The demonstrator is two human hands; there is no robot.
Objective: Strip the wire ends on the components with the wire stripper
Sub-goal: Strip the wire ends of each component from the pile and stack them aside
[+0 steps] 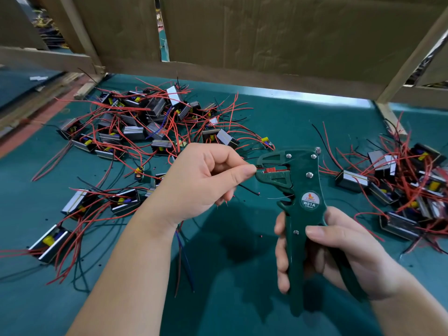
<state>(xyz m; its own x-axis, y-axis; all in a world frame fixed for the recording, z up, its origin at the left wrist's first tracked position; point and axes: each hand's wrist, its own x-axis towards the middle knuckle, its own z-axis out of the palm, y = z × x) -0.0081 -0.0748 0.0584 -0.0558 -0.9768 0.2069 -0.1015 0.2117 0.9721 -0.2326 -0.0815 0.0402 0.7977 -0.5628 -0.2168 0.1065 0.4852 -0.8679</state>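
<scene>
Green table [291, 122] holds 2 piles of components [135, 132] left and right of the wire stripper [300, 197], gripped upright by the right hand [339, 251] so its mouth meets the wire end [258, 168] pinched by the left hand [206, 180].

Bare green mat [237, 282] between left component pile [135, 127] and right pile [407, 180].

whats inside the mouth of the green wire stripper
Visible: red plastic gripping teeth and a thin red wire held by the left hand. The wire's tip is hidden between the teeth.
</scene>
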